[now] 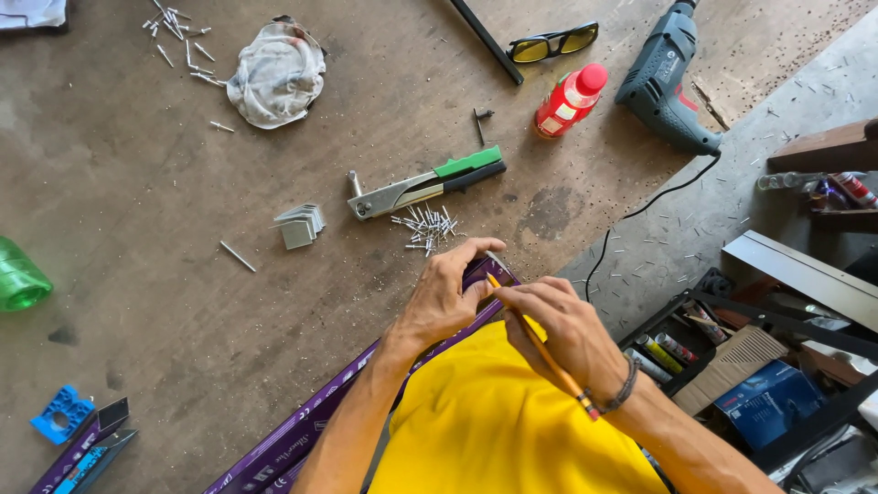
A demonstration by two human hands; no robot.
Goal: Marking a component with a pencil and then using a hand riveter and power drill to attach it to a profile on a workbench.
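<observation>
My left hand (445, 295) pinches the upper end of a long purple-wrapped metal profile (302, 437) that runs from the lower left up to the middle of the worktable. My right hand (565, 331) holds an orange pencil (541, 348), its tip touching the profile's end right beside my left fingers. A dark beaded bracelet sits on my right wrist. My yellow shirt covers the profile's lower middle part.
Just beyond my hands lie a pile of rivets (428, 227), a green-handled rivet gun (425, 186) and small metal brackets (301, 226). Farther off are a red bottle (569, 101), a power drill (665, 78), yellow glasses (552, 42), a rag (276, 73) and a green bottle (16, 275).
</observation>
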